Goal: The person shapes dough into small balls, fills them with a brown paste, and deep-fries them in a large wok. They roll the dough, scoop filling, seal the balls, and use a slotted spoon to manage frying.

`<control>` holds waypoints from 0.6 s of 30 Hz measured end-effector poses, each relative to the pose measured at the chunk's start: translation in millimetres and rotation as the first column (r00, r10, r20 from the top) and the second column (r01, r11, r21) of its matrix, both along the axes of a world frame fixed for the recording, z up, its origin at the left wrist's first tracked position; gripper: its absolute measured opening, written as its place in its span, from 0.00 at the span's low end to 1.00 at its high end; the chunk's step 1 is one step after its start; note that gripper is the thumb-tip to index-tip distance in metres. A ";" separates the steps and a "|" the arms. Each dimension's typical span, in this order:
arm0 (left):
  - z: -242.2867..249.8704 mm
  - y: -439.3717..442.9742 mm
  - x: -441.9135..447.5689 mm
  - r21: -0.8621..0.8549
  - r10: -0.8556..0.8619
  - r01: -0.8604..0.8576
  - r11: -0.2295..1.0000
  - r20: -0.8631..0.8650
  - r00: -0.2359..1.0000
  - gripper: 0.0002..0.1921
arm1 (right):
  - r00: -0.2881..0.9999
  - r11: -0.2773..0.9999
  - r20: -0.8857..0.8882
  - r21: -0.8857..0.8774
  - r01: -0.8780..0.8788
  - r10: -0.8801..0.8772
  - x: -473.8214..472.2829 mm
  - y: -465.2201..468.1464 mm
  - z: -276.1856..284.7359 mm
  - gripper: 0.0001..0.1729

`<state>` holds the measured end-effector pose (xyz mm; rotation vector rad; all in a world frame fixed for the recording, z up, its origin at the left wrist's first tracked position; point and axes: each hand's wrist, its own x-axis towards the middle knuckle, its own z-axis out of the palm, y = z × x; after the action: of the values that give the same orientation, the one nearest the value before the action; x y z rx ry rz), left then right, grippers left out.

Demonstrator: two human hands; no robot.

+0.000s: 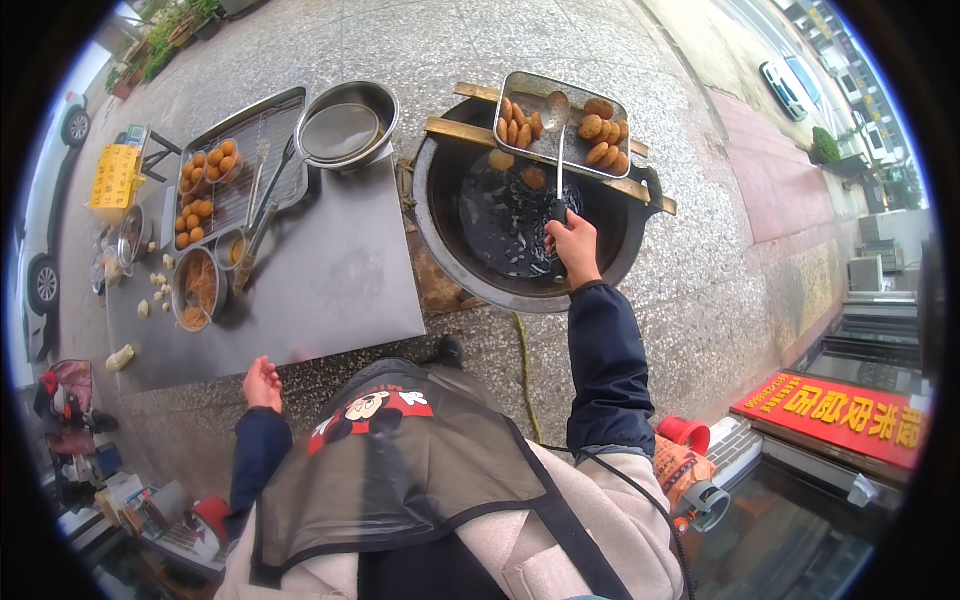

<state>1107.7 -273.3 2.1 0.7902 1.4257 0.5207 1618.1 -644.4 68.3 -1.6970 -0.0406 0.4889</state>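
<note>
My right hand (574, 244) grips the black handle of a perforated metal skimmer (557, 112). The skimmer's head lies over a wire draining basket (555, 154), between groups of browned fried cakes (604, 127). That basket rests on wooden slats (469, 132) across a large dark wok (450, 262) of oil. One pale golden cake (501, 160) and one browner cake (534, 178) are in the oil below the basket. My left hand (264, 385) is empty, its fingers slightly curled, beside the near edge of a steel table (360, 315).
On the table are a racked tray (309, 176) with round fried balls (193, 217), tongs, a bowl of brown shredded filling (201, 281), dough pieces (120, 358) and a steel pot (390, 97). A yellow-green hose or cord (527, 375) crosses the ground below the wok.
</note>
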 end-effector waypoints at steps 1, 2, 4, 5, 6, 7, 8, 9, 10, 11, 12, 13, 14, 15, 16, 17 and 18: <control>0.8 -0.3 -0.2 0.004 0.013 -0.013 1.000 -0.006 1.000 0.13 | 1.000 1.000 0.004 -0.006 0.003 -0.003 0.2 -0.1 -0.4 0.03; 1.4 -0.5 -0.7 0.002 0.003 -0.003 1.000 -0.001 1.000 0.13 | 1.000 1.000 -0.002 -0.006 0.002 -0.003 -0.5 0.0 -0.8 0.03; 2.5 -0.8 -1.6 0.000 0.018 -0.018 1.000 -0.009 1.000 0.13 | 1.000 1.000 -0.008 -0.008 0.007 -0.008 -2.1 0.0 -0.6 0.05; 2.8 -0.8 -2.0 0.001 0.011 -0.011 1.000 -0.009 1.000 0.13 | 1.000 1.000 -0.012 -0.008 0.009 -0.009 -3.3 0.0 -0.4 0.06; 3.0 -0.7 -2.3 0.000 0.012 -0.012 1.000 -0.014 1.000 0.13 | 1.000 1.000 -0.009 -0.009 0.016 -0.016 -4.1 -0.4 0.2 0.07; 3.0 -0.6 -2.5 0.000 0.013 -0.013 1.000 -0.017 1.000 0.13 | 1.000 1.000 0.020 0.010 0.018 -0.018 -5.2 -0.8 0.5 0.08; 2.9 -0.4 -2.5 -0.002 0.014 -0.014 1.000 -0.020 1.000 0.12 | 0.999 0.999 0.010 -0.033 0.039 -0.039 -5.7 -1.5 0.6 0.08; 2.6 -0.1 -2.5 -0.004 0.016 -0.016 1.000 -0.021 1.000 0.12 | 0.998 0.997 0.025 -0.057 0.056 -0.055 -5.9 -2.5 0.2 0.09; 1.9 0.3 -2.4 -0.002 0.021 -0.021 1.000 -0.024 0.999 0.12 | 0.997 0.994 0.040 -0.080 0.073 -0.070 -5.8 -4.1 -0.5 0.09; 1.3 0.7 -2.3 -0.009 0.018 -0.018 1.000 -0.018 1.000 0.12 | 0.997 0.993 0.058 -0.103 0.059 -0.053 -5.3 -6.5 -1.7 0.09; 0.2 1.3 -2.2 -0.011 0.016 -0.016 1.000 -0.013 1.000 0.12 | 0.996 0.991 0.075 -0.129 0.047 -0.038 -5.2 -10.3 -3.2 0.09; -0.8 2.0 -2.2 -0.013 0.030 -0.030 0.999 -0.022 0.999 0.12 | 0.998 0.980 0.054 -0.191 0.047 -0.037 -5.8 -15.8 -4.8 0.10; -1.7 2.7 -2.6 -0.015 0.009 -0.009 1.000 -0.007 1.000 0.13 | 0.999 0.997 0.005 -0.059 0.043 -0.042 -7.3 -23.7 -6.0 0.09; -2.6 3.8 -3.4 -0.013 0.005 -0.005 1.000 -0.002 1.000 0.13 | 0.996 0.995 -0.059 0.070 0.073 -0.069 -10.5 -33.5 -6.7 0.09; -3.2 4.7 -4.7 -0.016 0.010 -0.010 1.000 0.011 1.000 0.13 | 0.990 0.988 -0.113 0.121 0.096 -0.082 -16.3 -46.7 -6.2 0.08; -3.8 6.0 -6.5 -0.009 0.008 -0.008 1.000 0.002 1.000 0.13 | 0.991 0.967 -0.112 0.239 0.092 -0.066 -26.0 -62.0 -5.5 0.07; -3.8 7.2 -8.9 -0.007 0.014 -0.014 1.000 0.001 1.000 0.13 | 0.985 0.966 -0.142 0.225 0.129 -0.099 -38.2 -79.7 -3.7 0.09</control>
<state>1098.9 -266.2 -1.7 0.7749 1.4324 0.5268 1579.8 -724.2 64.7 -1.4254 0.0906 0.4871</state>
